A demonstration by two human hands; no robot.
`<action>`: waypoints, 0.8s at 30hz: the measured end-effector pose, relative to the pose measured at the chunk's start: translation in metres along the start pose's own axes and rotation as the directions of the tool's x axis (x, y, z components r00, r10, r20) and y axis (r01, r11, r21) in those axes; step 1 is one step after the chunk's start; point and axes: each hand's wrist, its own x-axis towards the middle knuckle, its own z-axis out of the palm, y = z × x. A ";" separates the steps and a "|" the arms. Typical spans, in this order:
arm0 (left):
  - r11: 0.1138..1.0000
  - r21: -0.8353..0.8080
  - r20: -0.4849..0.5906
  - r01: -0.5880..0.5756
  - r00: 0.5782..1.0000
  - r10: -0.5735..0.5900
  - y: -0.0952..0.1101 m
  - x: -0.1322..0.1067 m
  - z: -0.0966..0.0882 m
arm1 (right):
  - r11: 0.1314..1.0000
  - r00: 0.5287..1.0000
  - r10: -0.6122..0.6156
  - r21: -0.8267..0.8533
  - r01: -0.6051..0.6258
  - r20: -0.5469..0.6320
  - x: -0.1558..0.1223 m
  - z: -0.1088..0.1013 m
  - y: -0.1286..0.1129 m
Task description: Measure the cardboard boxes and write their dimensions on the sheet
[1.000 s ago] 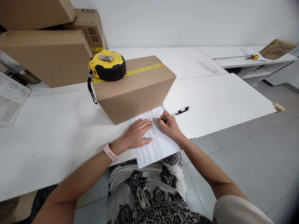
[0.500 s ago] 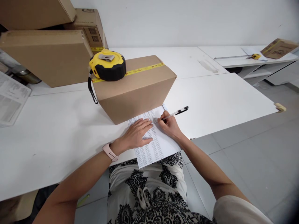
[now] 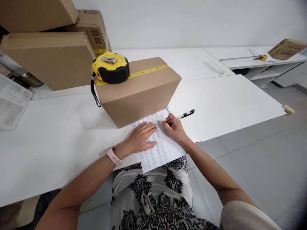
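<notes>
A sheet of paper (image 3: 171, 150) with columns of handwriting lies at the table's front edge, its lower corner sticking out past it. My left hand (image 3: 143, 138) rests flat on the sheet with the fingers stretched out and the thumb apart. In my right hand (image 3: 174, 129) is a pen (image 3: 183, 115), its tip down at the paper beside the left fingertips. Right behind the sheet stands a cardboard box (image 3: 139, 105) with yellow tape along its top. A yellow and black tape measure (image 3: 110, 67) sits on the box's left end, its black strap hanging down.
More cardboard boxes (image 3: 50, 60) are stacked at the back left. A clear plastic container (image 3: 14, 102) stands at the left edge. On the far right table are another box (image 3: 286, 49) and a second tape measure (image 3: 262, 57). The white table (image 3: 230, 105) ends at a padded corner.
Almost nothing differs. The pen and right hand have shifted very slightly to the right, and the left hand stays flat on the paper.
</notes>
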 end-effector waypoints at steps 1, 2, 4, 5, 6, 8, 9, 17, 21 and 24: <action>1.000 -0.001 0.001 0.000 1.000 0.000 0.000 0.000 0.000 | 1.000 1.000 -0.001 -0.001 0.001 -0.001 0.000 0.000 0.000; 1.000 -0.001 0.001 0.000 1.000 0.000 0.000 0.000 0.000 | 1.000 1.000 -0.004 -0.002 0.004 -0.003 0.000 0.000 0.000; 1.000 0.000 -0.002 -0.001 1.000 0.001 0.000 0.000 0.000 | 1.000 1.000 -0.008 -0.006 0.008 -0.005 0.000 0.001 -0.001; 1.000 -0.002 -0.005 -0.001 1.000 0.001 0.000 0.000 0.000 | 1.000 1.000 -0.009 -0.009 0.009 -0.005 0.000 0.001 -0.001; 1.000 -0.004 -0.007 0.000 1.000 0.000 0.000 0.000 0.000 | 1.000 1.000 -0.008 -0.013 0.008 -0.003 0.000 0.001 -0.001; 1.000 -0.011 -0.009 0.002 1.000 -0.002 0.000 0.000 0.001 | 1.000 1.000 -0.004 -0.025 0.004 -0.002 0.000 0.001 -0.002; 1.000 -0.014 -0.010 0.002 1.000 -0.002 0.000 0.000 0.001 | 1.000 1.000 -0.004 -0.029 0.004 -0.004 0.000 0.001 -0.002; 1.000 -0.005 -0.019 -0.008 1.000 0.008 0.000 0.000 0.001 | 1.000 1.000 0.000 -0.015 0.000 0.004 0.000 -0.001 -0.002; 1.000 0.004 -0.021 -0.010 1.000 0.010 -0.001 0.000 0.001 | 1.000 1.000 0.002 -0.022 -0.002 0.000 0.001 -0.001 -0.001; 1.000 0.004 -0.020 -0.013 1.000 0.013 -0.001 0.000 0.001 | 1.000 1.000 0.001 -0.001 -0.001 0.000 0.001 0.000 0.000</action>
